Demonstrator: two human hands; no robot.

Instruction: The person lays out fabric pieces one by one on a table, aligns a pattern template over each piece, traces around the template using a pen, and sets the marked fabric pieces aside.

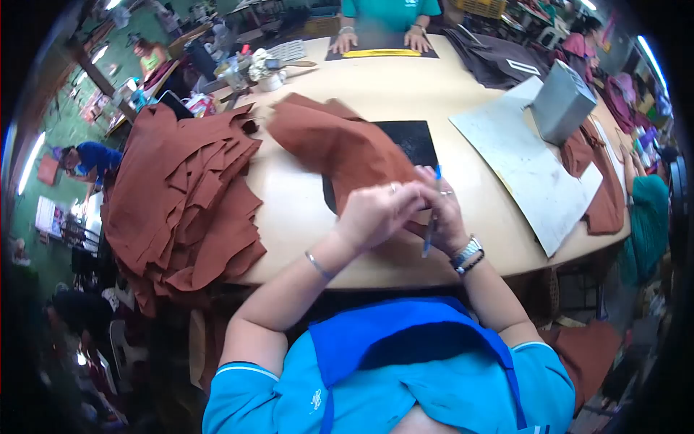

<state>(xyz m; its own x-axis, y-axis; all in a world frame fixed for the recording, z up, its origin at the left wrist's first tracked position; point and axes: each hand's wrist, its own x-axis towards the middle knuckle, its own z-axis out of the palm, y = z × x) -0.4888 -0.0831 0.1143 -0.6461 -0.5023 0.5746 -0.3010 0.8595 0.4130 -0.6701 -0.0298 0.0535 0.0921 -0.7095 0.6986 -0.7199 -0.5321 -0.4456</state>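
A reddish-brown piece of cloth or leather (347,145) is lifted and curled above the table, its far end blurred. Pinched fingers of my left hand (379,210) grip its near edge. Close beside them, my right hand (448,217) is closed around a blue-tipped pen (428,235), which points up between the fingers. Whether the right fingers also touch the brown piece is hidden. Under the piece lies a dark flat board (412,137), partly covered.
A tall pile of brown pieces (188,195) stands at left. On the right, a grey metal block (564,105) rests on a pale sheet (513,137), beside more brown pieces (603,195). Across the table (376,87), a person's hands (347,42) rest near a yellow ruler (382,53).
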